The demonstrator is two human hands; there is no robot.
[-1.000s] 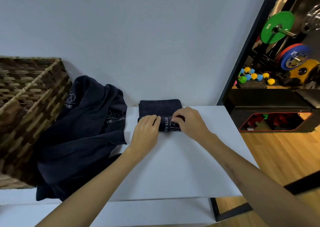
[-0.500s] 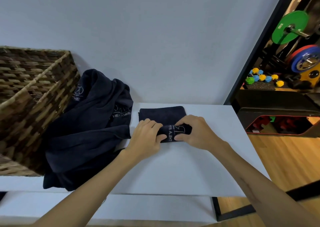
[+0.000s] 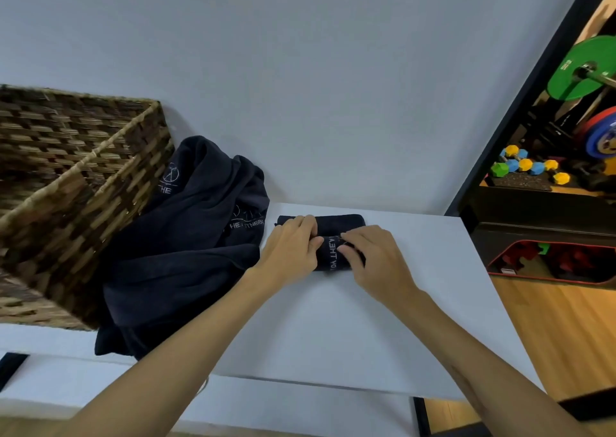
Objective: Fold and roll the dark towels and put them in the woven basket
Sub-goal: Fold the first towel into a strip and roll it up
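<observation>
Both hands are on the dark towel (image 3: 333, 253) at the centre of the frame: the left hand (image 3: 291, 251) curls its fingers over the roll's left end, and the right hand (image 3: 373, 258) pinches its right part. The towel lies partly rolled on the white table (image 3: 333, 330). The pile of dark towels (image 3: 186, 246) slumps against the woven basket (image 3: 76, 183) at left.

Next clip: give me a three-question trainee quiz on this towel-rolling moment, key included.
1. True or false: both hands grip the rolled towel on the white table.
2. The heap of unfolded dark towels lies: A) inside the woven basket; B) against its outside, left of the roll; C) on the floor.
3. Which hand covers the roll's right end?

Key: 1 true, left hand and right hand; 2 B; 3 the right hand.
</observation>
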